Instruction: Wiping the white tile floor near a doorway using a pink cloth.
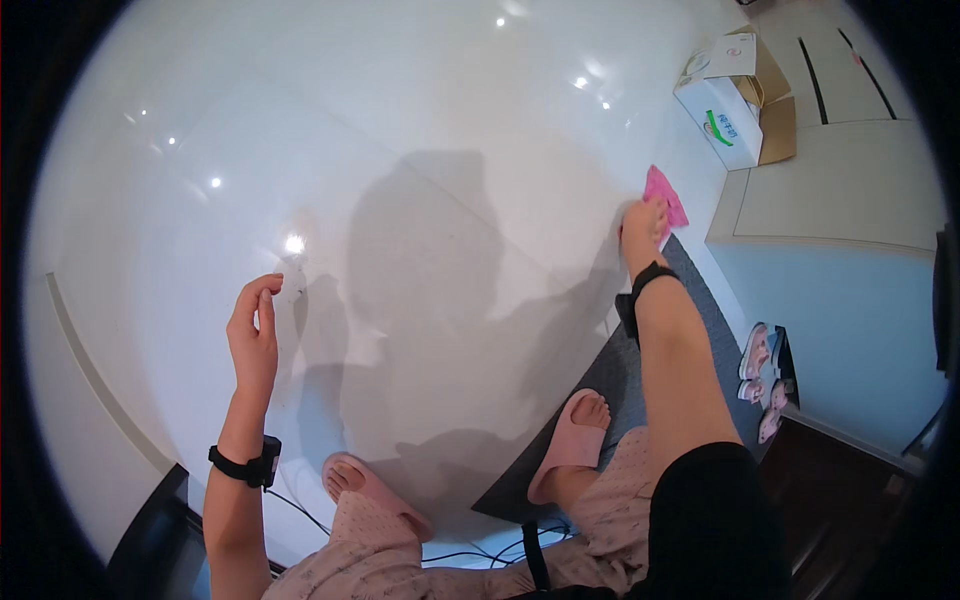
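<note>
My right hand (642, 225) holds a bright pink cloth (660, 184), part of which spreads out beyond my fingers. It is above or against the glossy white tiled floor (420, 97); I cannot tell whether the cloth touches the tiles. Just below that hand lies the dark grey mat (600, 382). On the other side, my left hand (253, 322) hangs over the tiles with its fingers loosely bent and nothing in it. Small dark specks (300, 289) show on the floor beside its fingertips.
An opened cardboard carton (724, 112) stands at the upper right by a pale cabinet (832, 195). Pink shoes (756, 360) sit at the cabinet's base. My feet wear pink slippers (574, 442); black cables (480, 556) run behind them. A dark doorway floor (825, 502) lies lower right.
</note>
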Motion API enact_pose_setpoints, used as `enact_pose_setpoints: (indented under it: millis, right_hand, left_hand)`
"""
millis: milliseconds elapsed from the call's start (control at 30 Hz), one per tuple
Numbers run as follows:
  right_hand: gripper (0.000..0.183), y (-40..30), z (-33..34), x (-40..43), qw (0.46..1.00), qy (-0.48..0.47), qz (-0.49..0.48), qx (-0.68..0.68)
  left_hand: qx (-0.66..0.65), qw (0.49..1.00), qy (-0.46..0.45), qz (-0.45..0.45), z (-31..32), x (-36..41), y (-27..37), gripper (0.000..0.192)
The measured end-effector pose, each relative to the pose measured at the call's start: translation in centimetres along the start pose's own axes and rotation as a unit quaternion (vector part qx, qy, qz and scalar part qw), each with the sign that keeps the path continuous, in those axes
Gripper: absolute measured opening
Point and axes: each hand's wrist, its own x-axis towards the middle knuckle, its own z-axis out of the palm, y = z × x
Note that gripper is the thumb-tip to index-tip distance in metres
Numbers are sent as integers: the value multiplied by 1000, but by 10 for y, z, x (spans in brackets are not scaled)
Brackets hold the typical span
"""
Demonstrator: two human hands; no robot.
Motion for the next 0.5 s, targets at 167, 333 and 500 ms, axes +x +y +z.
enact_pose_setpoints:
  millis: [167,333,500]
  right_hand:
    - [55,-82,2,-46,922,-4,-387,14]
    - [63,-110,-41,-232,795,-215,-544,160]
    - [62,-89,-81,-373,869,-212,-429,127]
  left_hand:
    - [-4,1000,4,10,2,10,-2,20]
    - [-24,998,50,3,-18,2,-15,19]
    - [-10,996,86,25,-37,9,-7,19]
